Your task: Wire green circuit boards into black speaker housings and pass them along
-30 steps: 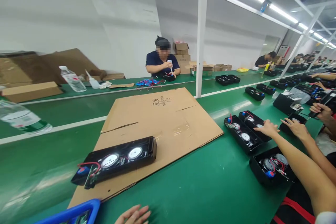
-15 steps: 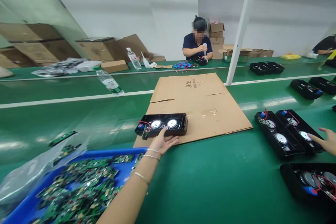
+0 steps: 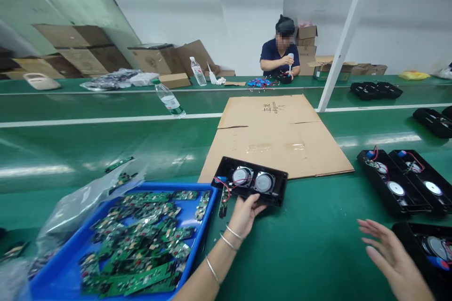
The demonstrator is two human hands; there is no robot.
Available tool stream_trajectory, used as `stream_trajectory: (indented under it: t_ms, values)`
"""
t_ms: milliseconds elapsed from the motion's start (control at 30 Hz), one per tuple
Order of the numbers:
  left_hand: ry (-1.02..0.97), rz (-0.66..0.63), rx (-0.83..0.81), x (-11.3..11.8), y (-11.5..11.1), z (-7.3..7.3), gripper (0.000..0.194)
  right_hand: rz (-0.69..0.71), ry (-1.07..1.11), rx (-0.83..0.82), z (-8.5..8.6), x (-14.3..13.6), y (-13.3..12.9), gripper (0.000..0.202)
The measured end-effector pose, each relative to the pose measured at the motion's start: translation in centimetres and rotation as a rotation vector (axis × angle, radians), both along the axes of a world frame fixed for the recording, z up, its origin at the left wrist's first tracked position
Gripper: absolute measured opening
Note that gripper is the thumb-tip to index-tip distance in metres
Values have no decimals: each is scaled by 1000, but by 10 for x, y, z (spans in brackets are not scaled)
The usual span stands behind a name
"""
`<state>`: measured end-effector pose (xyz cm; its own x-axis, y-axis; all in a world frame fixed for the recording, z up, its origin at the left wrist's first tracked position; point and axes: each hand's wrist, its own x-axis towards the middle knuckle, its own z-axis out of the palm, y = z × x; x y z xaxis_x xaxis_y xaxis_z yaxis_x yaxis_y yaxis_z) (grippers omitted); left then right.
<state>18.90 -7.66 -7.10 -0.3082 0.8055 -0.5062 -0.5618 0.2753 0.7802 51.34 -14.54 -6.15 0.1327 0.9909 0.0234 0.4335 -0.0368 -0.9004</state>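
My right hand (image 3: 391,254) is hovering, fingers apart, near the right cases (image 3: 438,244). My left hand (image 3: 245,216) is gripping the speaker case (image 3: 252,179), seemingly lifted, at the near edge of the cardboard (image 3: 282,127).

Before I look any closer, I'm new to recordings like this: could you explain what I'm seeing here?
There is no machine here: these are a person's own bare hands. All the pictures come from one camera worn on that person's head, looking forward and down. The left hand holds an open black casing with two round speakers inside. The right hand is open and holds nothing. On the green surface lie a blue tray of circuit boards, a cardboard sheet and, at right, more casings. Someone else sits across.
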Motion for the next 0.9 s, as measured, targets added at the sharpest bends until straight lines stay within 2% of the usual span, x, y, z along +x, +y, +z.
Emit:
stream_trajectory:
  t_ms: [100, 167, 233, 300, 333, 400, 533, 733, 900]
  values:
    - [34, -9, 3, 21, -43, -14, 38, 192, 218, -74, -30, -58, -7, 60]
    - [62, -29, -26, 30, -68, -24, 47, 266, 276, -68, -40, -93, -14, 73]
    - [113, -56, -76, 33, -89, -33, 46, 267, 273, -81, -44, -119, -20, 81]
    - [182, -89, -136, 30, -106, -40, 32, 235, 229, -101, -44, -135, -23, 80]
    - [214, -111, -166, 28, -113, -42, 26, 227, 200, -106, -43, -139, -24, 77]
    - [257, -161, -207, 21, -123, -43, 27, 229, 143, -98, -43, -143, -24, 67]
    - [276, -210, -167, 15, -134, -40, 26, 206, 64, -76, -43, -145, -21, 48]
    - [250, -267, -33, 12, -144, -45, 45, 154, 22, -183, -34, -147, -15, 43]
    - [352, -340, -5, -15, -151, -33, 24, 156, -13, -292, -24, -144, -8, 43]
